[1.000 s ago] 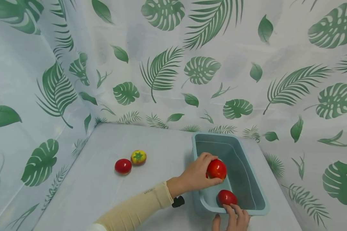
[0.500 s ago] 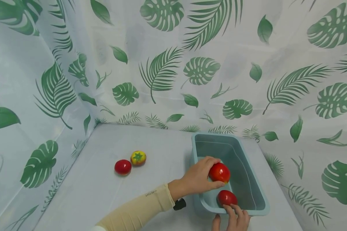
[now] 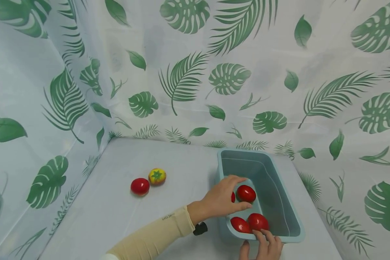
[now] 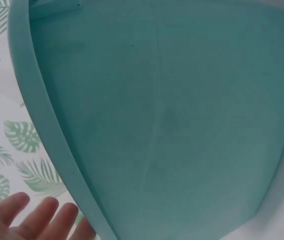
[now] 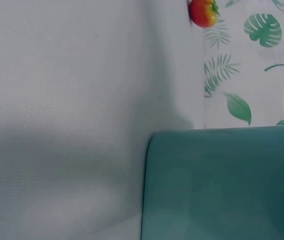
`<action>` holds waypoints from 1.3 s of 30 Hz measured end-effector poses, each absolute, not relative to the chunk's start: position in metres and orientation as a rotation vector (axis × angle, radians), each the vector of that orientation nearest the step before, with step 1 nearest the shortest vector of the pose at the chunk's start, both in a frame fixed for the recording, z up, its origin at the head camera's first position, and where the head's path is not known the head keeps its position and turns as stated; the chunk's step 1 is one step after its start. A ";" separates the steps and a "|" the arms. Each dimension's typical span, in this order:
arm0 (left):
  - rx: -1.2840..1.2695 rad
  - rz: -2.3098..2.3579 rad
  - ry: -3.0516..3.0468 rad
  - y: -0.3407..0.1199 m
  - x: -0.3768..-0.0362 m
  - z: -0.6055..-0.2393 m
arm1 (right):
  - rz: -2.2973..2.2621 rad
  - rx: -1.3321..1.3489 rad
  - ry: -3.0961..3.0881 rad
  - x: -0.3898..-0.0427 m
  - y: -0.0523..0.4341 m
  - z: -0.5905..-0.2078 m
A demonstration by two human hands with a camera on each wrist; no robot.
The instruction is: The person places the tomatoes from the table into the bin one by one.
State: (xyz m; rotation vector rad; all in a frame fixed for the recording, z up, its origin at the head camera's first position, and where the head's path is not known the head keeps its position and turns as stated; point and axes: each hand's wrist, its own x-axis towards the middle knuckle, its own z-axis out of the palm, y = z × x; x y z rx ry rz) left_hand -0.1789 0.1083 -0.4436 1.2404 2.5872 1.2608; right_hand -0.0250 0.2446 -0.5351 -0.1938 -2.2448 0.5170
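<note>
My left hand (image 3: 221,196), in a beige sleeve, reaches over the left wall of a blue-green plastic bin (image 3: 281,195). Its thumb and fingers are spread apart. A glossy red tomato (image 3: 246,194) lies on the bin floor in the gap before them, and another is partly hidden behind that hand. At the near end two red tomatoes lie side by side, a left one (image 3: 240,224) and a right one (image 3: 258,221). My right hand (image 3: 267,245) grips the near rim, fingers hooked over it beside the right tomato. In the left wrist view, left fingers (image 4: 47,215) show past the rim.
On the white table (image 3: 182,159), left of the bin, lie a red tomato (image 3: 140,186) and a yellow-red one (image 3: 157,176) with a green star-shaped top. Leaf-printed sheeting (image 3: 188,90) stands behind and at both sides.
The left hand has let go of a red tomato inside the bin and its fingers have spread. A second tomato now lies at the near end. The right hand has stayed on the rim.
</note>
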 end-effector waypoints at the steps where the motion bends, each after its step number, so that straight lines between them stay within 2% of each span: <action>1: 1.236 1.268 2.587 0.108 -0.179 -0.444 | 0.512 -0.207 -2.257 -0.025 0.244 -0.535; 10: 1.071 1.359 2.634 0.091 -0.183 -0.443 | 0.501 -0.226 -2.250 -0.026 0.243 -0.535; 23: 0.921 1.484 2.787 0.039 -0.204 -0.447 | 0.455 -0.346 -2.285 -0.022 0.238 -0.532; 30: 0.781 1.616 2.836 -0.001 -0.213 -0.470 | 0.461 -0.376 -2.316 -0.022 0.235 -0.529; 39: 0.331 1.550 2.893 -0.055 -0.203 -0.514 | 0.474 -0.401 -2.329 -0.023 0.235 -0.529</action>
